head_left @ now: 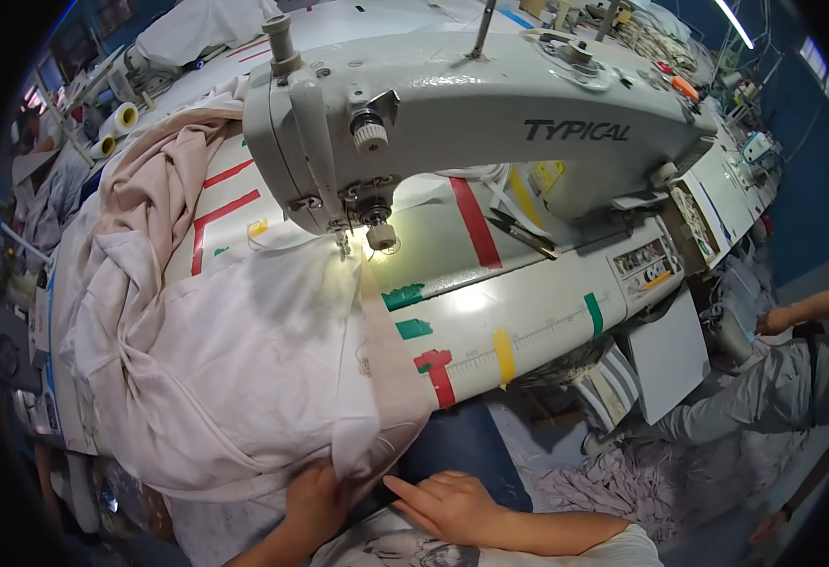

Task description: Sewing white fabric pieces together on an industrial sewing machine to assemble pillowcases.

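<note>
A pale pink-white fabric piece (235, 350) lies spread over the left of the sewing table and hangs off its near edge. Its right side, with a folded band, runs up to the lit needle and presser foot (342, 248) of a white industrial sewing machine (414, 104). At the near edge my left hand (318, 501) is closed on the fabric, its fingertips partly hidden in the folds. Just to its right is my right hand (450, 508), fingers stretched toward the fabric's edge with nothing visible in them.
Dark-handled scissors (523, 234) lie on the table under the machine arm. Coloured tape strips (476, 222) and a ruler scale mark the tabletop. A small parts tray (646, 260) sits at right. Another person's arm (811, 307) shows far right, above heaped fabric (613, 491).
</note>
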{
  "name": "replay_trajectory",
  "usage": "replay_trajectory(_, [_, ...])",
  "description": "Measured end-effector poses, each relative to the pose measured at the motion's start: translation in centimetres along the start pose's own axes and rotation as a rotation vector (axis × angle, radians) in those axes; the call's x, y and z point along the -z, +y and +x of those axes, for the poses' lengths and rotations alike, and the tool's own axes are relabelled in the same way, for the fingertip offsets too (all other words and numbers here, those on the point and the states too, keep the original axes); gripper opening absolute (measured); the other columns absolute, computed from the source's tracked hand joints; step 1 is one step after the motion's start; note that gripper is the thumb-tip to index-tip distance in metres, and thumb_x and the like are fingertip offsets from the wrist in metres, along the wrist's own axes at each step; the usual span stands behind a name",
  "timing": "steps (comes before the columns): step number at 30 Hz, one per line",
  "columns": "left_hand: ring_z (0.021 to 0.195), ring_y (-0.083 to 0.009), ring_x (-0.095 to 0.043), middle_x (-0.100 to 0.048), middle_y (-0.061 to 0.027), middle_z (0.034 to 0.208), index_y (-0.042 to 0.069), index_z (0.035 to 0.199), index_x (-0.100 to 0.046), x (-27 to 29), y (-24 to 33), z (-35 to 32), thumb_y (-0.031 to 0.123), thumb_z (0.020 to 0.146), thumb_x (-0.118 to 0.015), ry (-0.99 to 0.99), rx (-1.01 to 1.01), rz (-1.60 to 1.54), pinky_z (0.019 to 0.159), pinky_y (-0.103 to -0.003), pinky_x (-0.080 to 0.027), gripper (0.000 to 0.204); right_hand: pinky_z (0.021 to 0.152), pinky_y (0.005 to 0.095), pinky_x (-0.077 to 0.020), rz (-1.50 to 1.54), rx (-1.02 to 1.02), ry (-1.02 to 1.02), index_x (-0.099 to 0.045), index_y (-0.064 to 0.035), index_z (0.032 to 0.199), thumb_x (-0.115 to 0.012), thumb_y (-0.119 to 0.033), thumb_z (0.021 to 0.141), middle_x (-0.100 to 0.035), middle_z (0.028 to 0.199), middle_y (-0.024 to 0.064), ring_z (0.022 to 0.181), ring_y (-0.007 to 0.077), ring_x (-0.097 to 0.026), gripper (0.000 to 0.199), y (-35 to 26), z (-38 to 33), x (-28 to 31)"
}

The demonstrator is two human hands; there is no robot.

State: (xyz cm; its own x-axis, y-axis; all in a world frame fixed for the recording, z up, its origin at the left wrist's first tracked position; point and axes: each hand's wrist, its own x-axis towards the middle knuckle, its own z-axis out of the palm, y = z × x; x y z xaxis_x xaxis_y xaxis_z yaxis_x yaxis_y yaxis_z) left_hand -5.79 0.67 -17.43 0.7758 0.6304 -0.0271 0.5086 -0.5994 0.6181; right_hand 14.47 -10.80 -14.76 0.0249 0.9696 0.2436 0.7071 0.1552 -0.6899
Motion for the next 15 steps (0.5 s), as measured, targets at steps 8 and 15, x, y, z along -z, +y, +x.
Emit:
replay_trajectory(8, [0.068, -0.033, -0.058, -0.059, -0.0149, 0.079, 0.002, 0.088, -0.064, -1.1, -2.6, -7.0, 0.002, 0.077, -0.064, 0.192, 0.404, -0.102, 0.061, -0.038, -0.046, 0.01, 0.051, 0.0361, -0.05, -0.129, -0.063, -0.239, -0.057, -0.0064, 0.123, -0.067, -0.032, 0.086, -0.06, 0.06, 0.007, 0.053, 0.0251, -0.062, 0.047, -1.7, 2.2, -3.3])
replay_trajectory(15, [0.073, -0.0154, -0.057, -0.061, -0.0047, 0.081, 0.002, 0.09, -0.061, 2.4, -0.9, -8.9, 0.001, 0.086, -0.059, 0.359, 0.405, -0.373, 0.067, -0.028, -0.045, 0.005, 0.048, 0.0446, -0.0488, -0.031, -0.226, -0.264, -0.057, -0.0054, 0.069, -0.064, -0.036, 0.089, -0.061, 0.058, 0.0139, 0.054, 0.0341, -0.062, 0.037, -1.6, 1.3, -4.7])
